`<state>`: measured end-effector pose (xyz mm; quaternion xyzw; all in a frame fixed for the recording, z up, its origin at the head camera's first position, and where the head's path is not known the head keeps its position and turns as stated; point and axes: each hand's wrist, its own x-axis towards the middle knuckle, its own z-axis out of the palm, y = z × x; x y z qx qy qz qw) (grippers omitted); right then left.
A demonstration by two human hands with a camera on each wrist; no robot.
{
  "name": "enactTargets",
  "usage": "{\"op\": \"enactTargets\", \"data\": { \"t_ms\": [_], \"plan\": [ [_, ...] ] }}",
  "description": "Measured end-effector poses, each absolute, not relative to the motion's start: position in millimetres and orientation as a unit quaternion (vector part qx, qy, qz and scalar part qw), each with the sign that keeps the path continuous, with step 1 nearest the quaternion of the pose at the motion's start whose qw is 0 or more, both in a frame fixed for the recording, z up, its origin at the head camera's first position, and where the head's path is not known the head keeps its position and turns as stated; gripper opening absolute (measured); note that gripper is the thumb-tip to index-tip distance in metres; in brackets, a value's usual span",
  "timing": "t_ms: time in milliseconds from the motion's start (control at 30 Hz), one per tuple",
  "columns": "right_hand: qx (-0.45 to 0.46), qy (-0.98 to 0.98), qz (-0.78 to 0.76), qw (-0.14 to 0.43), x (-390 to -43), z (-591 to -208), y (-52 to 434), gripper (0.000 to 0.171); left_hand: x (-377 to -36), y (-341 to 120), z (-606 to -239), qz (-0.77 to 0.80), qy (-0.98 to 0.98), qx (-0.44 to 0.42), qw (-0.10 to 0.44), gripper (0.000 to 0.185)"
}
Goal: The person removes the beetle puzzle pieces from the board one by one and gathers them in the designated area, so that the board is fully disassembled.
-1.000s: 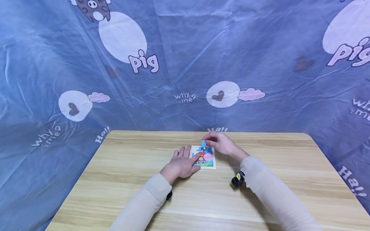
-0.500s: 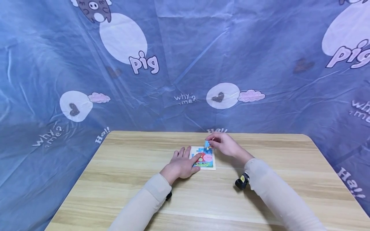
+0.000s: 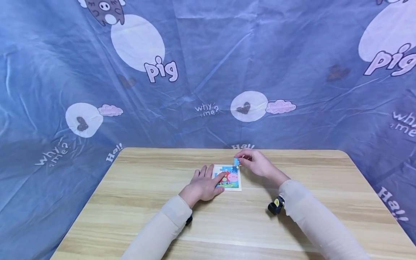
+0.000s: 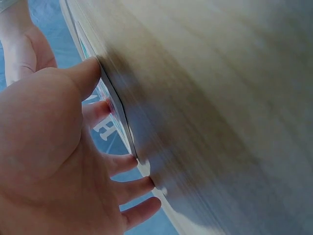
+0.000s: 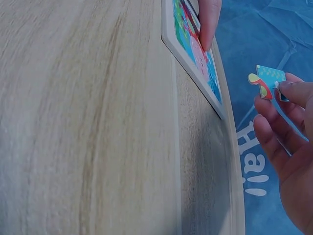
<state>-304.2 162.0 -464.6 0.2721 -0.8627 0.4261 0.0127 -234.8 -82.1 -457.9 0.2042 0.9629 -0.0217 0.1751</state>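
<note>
A jigsaw puzzle (image 3: 231,183) in a white frame, with a pink pig in red on it, lies flat near the table's far edge. My left hand (image 3: 204,185) rests spread at its left side, thumb and index finger on the picture; the left wrist view has the thumb on the frame's edge. Over the puzzle's upper right corner, my right hand (image 3: 255,163) pinches a light blue puzzle piece (image 5: 270,78) between thumb and fingers. Yellow and red parts show on that piece in the right wrist view, and it is held apart from the frame.
The wooden table (image 3: 146,187) stretches out on both sides of the puzzle. A blue cloth (image 3: 195,65) printed with pigs and words hangs behind and beside the table. A black wrist camera (image 3: 275,206) sits under the right sleeve.
My right hand has moved a little to the right with the puzzle piece, from over the puzzle's top middle to its upper right corner. The left hand has stayed in place.
</note>
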Motion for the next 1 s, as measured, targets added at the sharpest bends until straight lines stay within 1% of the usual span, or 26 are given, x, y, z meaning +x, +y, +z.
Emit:
{"op": "enactTargets", "data": {
  "t_ms": [167, 1000],
  "plan": [
    [0.264, -0.864, 0.428, 0.021, -303, -463, 166, 0.019, -235, -82, -458, -0.019, 0.963, 0.206, 0.171, 0.061],
    [0.219, -0.884, 0.413, 0.018, -302, -470, 182, 0.020, -234, -83, -461, -0.019, 0.964, 0.209, 0.163, 0.061]
  ]
}}
